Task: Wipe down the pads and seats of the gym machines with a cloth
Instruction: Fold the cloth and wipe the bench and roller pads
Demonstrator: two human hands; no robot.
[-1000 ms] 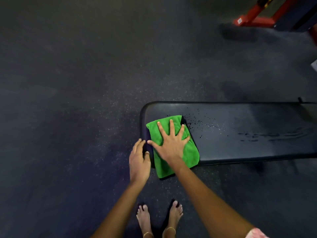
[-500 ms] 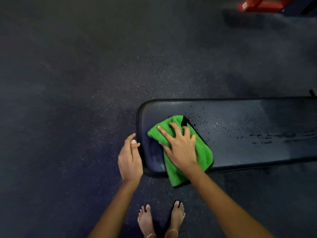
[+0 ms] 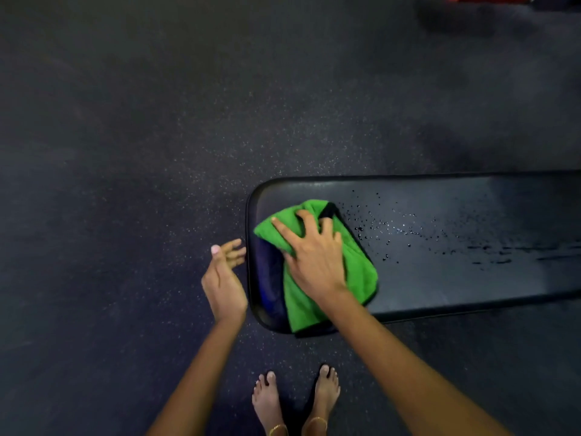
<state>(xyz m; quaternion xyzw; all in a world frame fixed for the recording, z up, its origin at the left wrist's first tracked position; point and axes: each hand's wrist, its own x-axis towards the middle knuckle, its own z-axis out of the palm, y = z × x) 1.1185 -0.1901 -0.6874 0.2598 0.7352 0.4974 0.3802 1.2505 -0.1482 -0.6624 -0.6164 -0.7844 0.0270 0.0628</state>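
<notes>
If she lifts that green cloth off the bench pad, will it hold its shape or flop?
The green microfibre cloth probably flops: it bunches under the right hand and drapes over the black padded bench's edge. It seems light. It may be damp, given the droplets nearby.

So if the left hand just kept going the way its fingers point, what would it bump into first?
Probably the rounded end of the black bench pad. The left hand is open beside it, fingers aimed up and right toward that edge. Height is hard to judge, so it might pass alongside.
</notes>
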